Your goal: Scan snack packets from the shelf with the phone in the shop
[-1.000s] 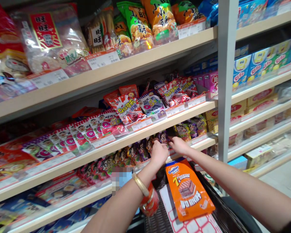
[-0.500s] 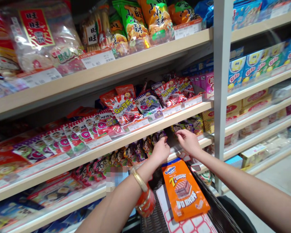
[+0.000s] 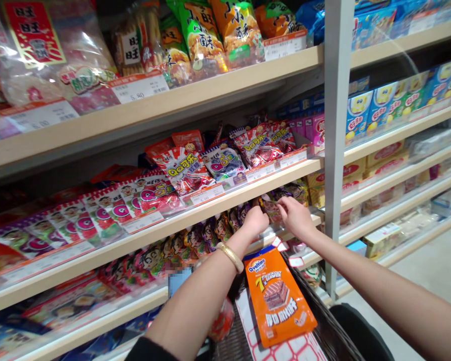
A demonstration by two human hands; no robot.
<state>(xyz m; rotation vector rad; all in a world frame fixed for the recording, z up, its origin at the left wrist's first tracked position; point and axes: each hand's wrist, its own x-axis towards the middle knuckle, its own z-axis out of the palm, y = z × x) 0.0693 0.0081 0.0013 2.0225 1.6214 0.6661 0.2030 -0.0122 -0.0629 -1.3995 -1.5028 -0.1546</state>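
A small dark, shiny candy packet (image 3: 271, 208) with a printed cartoon face shows between my two hands, at the lower shelf. My left hand (image 3: 255, 221), a gold bangle on its wrist, has its fingers curled at the packet's left side. On the other side my right hand (image 3: 296, 217) is closed, thumb and forefinger pinching near the packet's edge. The fingertips are partly hidden. Below both hands, an orange Ovaltine wafer bag (image 3: 280, 298) lies in a dark woven basket (image 3: 334, 321), on a white package with red lines (image 3: 250, 321).
Similar candy packets (image 3: 195, 240) line the lower shelf leftward. Gummy bags (image 3: 188, 168) fill the shelf above my hands, whose wooden edge (image 3: 244, 188) lies close over them. A grey upright post (image 3: 334, 150) stands to the right. A red-wrapped jar (image 3: 222, 321) shows beside my left forearm.
My left hand has moved up and right, and my right hand slightly up. A candy packet now shows in the gap between them. The camera view has shifted a little.
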